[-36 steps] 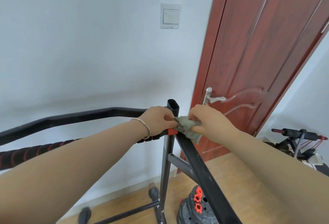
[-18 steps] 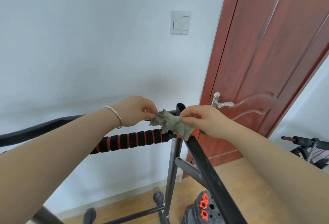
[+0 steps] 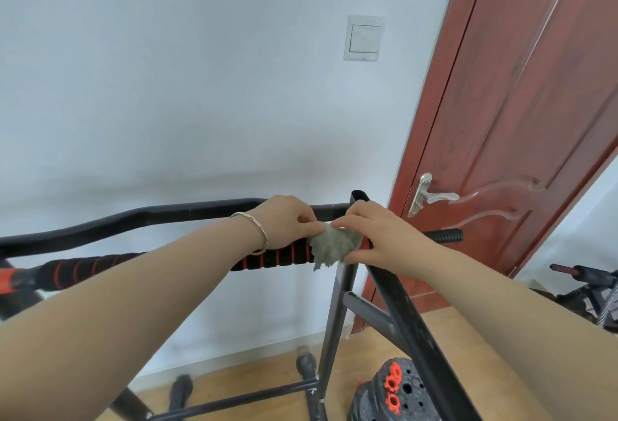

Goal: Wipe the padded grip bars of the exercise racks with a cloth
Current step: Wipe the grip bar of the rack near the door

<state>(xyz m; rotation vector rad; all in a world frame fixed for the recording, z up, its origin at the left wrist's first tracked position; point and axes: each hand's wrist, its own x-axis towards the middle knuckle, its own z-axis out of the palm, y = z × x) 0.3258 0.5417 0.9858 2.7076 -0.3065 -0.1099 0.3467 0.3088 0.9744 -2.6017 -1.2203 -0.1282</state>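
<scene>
Your grey-green cloth (image 3: 334,248) drapes over the right end of the black-and-red padded grip bar (image 3: 274,258), beside the rack upright (image 3: 336,307). Your left hand (image 3: 287,220) pinches its left edge and your right hand (image 3: 384,236) pinches its right edge.

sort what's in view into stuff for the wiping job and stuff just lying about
For the job: green cloth, held against the black-and-red padded grip bar; left hand and right hand, both pinching the cloth; black rack frame.

Just lying about: weight plates on the floor, door with its handle, wall switch, other exercise gear at far right.
</scene>
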